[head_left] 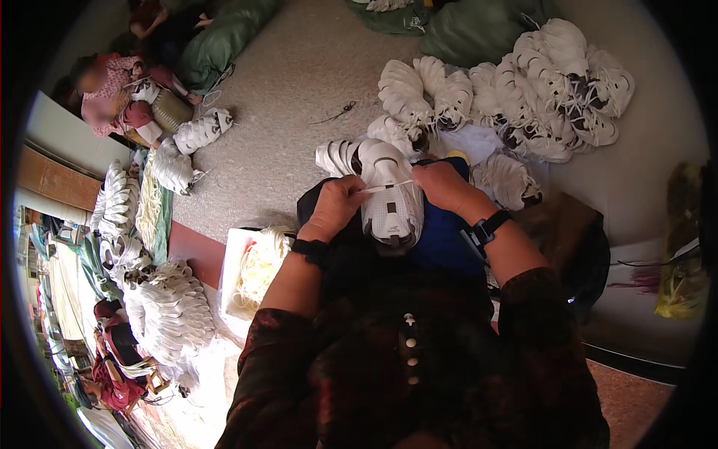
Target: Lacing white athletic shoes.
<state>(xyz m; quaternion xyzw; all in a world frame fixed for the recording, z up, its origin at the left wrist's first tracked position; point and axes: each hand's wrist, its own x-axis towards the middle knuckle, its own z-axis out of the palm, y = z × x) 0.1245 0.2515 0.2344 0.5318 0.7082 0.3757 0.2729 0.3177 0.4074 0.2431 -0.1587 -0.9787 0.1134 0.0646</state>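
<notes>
A white shoe upper (pixel 391 209) with dark trim lies lengthwise over my lap. Across it runs a thin white shoelace (pixel 386 187), stretched between my two hands. My left hand (pixel 340 200), closed in a pinch, grips the lace at the shoe's left side. On the opposite side my right hand (pixel 443 185) is also closed, with its fingertips pinching the lace at the shoe's edge. A row of nested white shoe uppers (pixel 339 157) sits just beyond my left hand. Blue cloth (pixel 441 243) shows under the shoe to the right.
Piles of white shoe uppers stand ahead (pixel 523 97) and at left (pixel 168 310). A white box of pale laces (pixel 233 273) is by my left forearm. Green sacks (pixel 479 34) lie farther off. A person in pink (pixel 112 90) sits at upper left; others are at lower left.
</notes>
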